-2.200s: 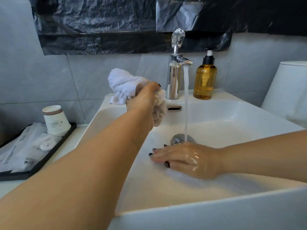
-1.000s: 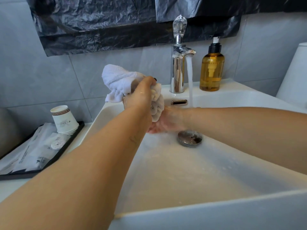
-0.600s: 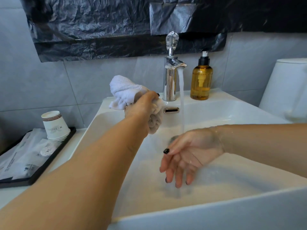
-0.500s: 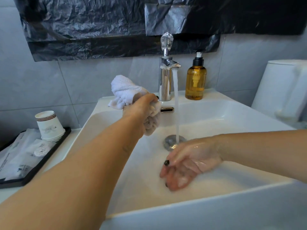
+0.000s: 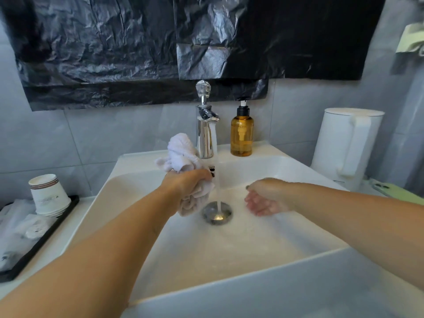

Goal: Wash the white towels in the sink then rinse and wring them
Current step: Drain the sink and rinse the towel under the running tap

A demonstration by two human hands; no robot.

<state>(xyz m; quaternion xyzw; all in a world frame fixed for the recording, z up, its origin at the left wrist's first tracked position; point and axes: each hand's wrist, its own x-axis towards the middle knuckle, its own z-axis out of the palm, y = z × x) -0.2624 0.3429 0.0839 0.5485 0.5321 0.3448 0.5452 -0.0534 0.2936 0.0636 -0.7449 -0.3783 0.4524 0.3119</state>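
Left hand (image 5: 187, 182) clenched around bunched white towel (image 5: 183, 157), held above sink basin (image 5: 263, 237) just left of the chrome faucet (image 5: 205, 134). Right hand (image 5: 263, 198) cupped loosely over the basin, fingers relaxed, grasping nothing, right of the water stream (image 5: 218, 180). Drain (image 5: 216, 213) below the stream. Amber soap bottle (image 5: 241, 136) on far rim.

Single head view, looking forward and down, close over the sink (image 5: 263, 278); tap (image 5: 205, 134) straight ahead, both forearms reaching in

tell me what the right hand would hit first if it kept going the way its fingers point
Probably the water stream from the tap, then the towel the left hand grips. The right hand points left; depth is unclear.
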